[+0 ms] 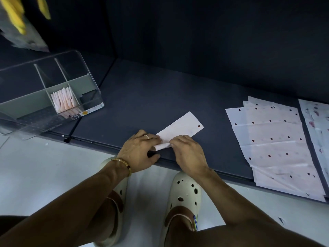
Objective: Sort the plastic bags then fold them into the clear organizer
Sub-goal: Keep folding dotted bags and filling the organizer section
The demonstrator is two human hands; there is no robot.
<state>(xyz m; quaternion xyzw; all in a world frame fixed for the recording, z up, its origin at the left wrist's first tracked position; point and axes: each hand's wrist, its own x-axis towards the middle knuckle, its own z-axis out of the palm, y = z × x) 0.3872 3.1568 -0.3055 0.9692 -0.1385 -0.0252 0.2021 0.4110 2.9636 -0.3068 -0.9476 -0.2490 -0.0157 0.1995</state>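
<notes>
Both hands fold a bag strip at the near table edge.

The left hand (140, 150) and right hand (188, 154) pinch the near end of a narrow folded bag (179, 129), turning it over. Folded bags (65, 100) already stand in one compartment of the clear organizer (53, 77), far left; a stack of flat dotted bags (272, 139) waits at right, so plenty appears left.
</notes>
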